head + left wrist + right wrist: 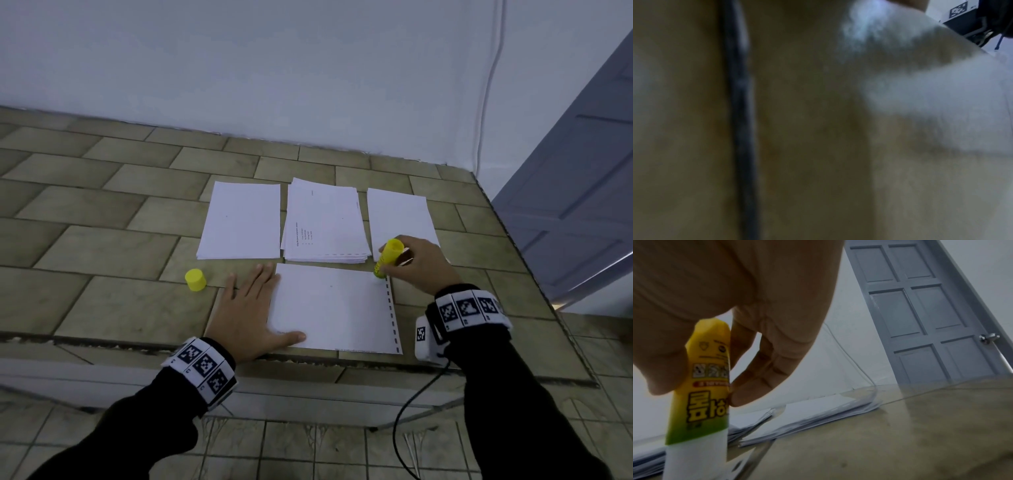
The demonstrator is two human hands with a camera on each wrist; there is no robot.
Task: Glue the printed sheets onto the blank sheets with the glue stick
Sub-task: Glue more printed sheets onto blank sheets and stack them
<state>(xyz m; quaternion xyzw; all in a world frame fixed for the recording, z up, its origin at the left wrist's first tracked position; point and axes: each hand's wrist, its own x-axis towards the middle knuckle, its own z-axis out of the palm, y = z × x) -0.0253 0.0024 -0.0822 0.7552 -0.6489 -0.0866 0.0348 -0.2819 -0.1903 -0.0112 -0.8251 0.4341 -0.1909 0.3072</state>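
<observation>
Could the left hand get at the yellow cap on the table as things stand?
Probably yes: the left hand lies flat beside the sheet, holding nothing, and the yellow cap stands just to its left on bare table, with nothing between.

Glue stick (387, 257): yellow tube with green lower band, cap off, tilted, white tip down on upper right corner of the front sheet (332, 308), centre frame. That sheet lies flat, white face up, dashed strip along its right edge. Yellow cap (195, 280) stands left of centre. Above, three white stacks in a row: left stack (241, 221), middle stack (325, 222) showing print, right stack (399, 216).
</observation>
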